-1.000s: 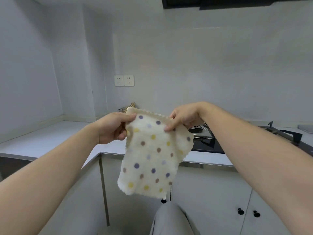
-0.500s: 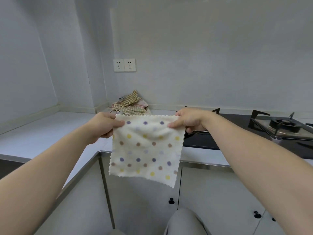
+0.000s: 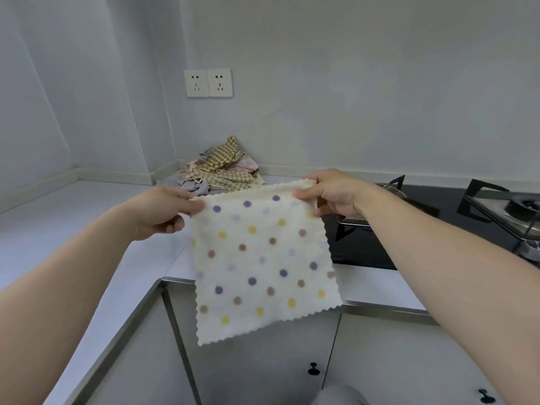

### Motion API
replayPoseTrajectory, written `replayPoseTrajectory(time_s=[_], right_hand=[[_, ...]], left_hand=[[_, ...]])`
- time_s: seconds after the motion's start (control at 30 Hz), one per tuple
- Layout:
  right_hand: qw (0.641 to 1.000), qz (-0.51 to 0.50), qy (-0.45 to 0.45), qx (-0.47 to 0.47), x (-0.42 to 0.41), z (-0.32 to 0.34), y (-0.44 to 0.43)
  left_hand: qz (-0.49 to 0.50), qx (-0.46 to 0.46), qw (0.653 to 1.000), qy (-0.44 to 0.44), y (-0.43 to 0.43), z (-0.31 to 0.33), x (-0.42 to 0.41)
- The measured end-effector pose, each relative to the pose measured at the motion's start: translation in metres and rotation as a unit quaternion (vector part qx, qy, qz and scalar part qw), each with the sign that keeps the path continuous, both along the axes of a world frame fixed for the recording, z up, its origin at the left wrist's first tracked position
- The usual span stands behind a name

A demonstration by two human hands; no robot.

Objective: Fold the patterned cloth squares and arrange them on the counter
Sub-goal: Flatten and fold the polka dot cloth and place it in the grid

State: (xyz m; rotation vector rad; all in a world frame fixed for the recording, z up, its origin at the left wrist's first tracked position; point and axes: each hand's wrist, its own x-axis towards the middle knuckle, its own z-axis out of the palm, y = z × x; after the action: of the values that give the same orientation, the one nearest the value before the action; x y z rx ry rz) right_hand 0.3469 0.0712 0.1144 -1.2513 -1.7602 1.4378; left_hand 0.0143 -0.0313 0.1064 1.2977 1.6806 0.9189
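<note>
A cream cloth square with purple, yellow and brown dots [image 3: 263, 264] hangs spread out flat in the air, above the counter's front edge. My left hand [image 3: 163, 211] pinches its top left corner. Its top right corner is pinched by my right hand [image 3: 333, 195]. Behind them, in the counter's back corner, lies a loose pile of patterned cloths [image 3: 219, 171], with a yellow checked one on top.
The white L-shaped counter [image 3: 58, 229] runs left and along the back wall. A black gas hob [image 3: 455, 217] with burner grates sits to the right. Two wall sockets [image 3: 208, 82] are above the pile. Cabinet doors with black knobs [image 3: 313, 368] are below.
The cloth has been stretched out flat between both hands and carried forward over the counter edge. The view has tilted down, so the cloth pile and hob show more.
</note>
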Motion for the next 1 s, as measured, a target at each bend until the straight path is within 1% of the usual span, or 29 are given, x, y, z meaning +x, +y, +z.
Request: replayPoseTrajectory(time_s=[0.07,0.13,0.2,0.23,0.33,0.43,0.5,0.57,0.67,0.73,0.8,0.9,1.0], right_hand=[[0.999,-0.026,0.011,0.021,-0.015,-0.009,0.014],[0.997,-0.056,0.012,0.053,-0.031,-0.022,0.028],[0.989,-0.089,-0.02,0.115,-0.046,-0.036,0.04],[0.982,-0.105,-0.035,0.151,-0.053,-0.044,0.046],[0.958,-0.131,-0.063,0.247,-0.065,-0.065,0.059],[0.938,-0.13,-0.103,0.303,-0.072,-0.084,0.063],[0.932,-0.115,-0.118,0.323,-0.072,-0.091,0.059],[0.921,-0.073,-0.15,0.352,-0.07,-0.095,0.052],[0.886,0.005,-0.221,0.409,-0.066,-0.105,0.034],[0.864,0.028,-0.253,0.435,-0.063,-0.116,0.022],[0.859,0.022,-0.26,0.441,-0.059,-0.122,0.009],[0.863,0.013,-0.244,0.442,-0.055,-0.124,0.0],[0.866,0.029,-0.275,0.416,-0.057,-0.123,-0.003]], left_hand=[[0.049,0.035,0.998,0.003,0.016,-0.01,-0.004],[0.092,0.072,0.993,-0.027,0.032,-0.019,-0.006],[0.117,0.107,0.985,-0.061,0.045,-0.029,-0.01],[0.125,0.124,0.982,-0.063,0.051,-0.034,-0.013],[0.15,0.178,0.972,-0.002,0.063,-0.048,-0.018],[0.162,0.217,0.96,0.067,0.061,-0.062,-0.017],[0.151,0.218,0.959,0.097,0.055,-0.073,-0.017],[0.125,0.201,0.962,0.136,0.046,-0.084,-0.019],[0.101,0.176,0.963,0.176,0.028,-0.098,-0.025],[0.1,0.178,0.962,0.181,0.016,-0.105,-0.026],[0.102,0.189,0.961,0.174,0.007,-0.109,-0.025],[0.1,0.183,0.961,0.184,0.001,-0.107,-0.022],[0.085,0.165,0.961,0.207,-0.004,-0.105,-0.022]])
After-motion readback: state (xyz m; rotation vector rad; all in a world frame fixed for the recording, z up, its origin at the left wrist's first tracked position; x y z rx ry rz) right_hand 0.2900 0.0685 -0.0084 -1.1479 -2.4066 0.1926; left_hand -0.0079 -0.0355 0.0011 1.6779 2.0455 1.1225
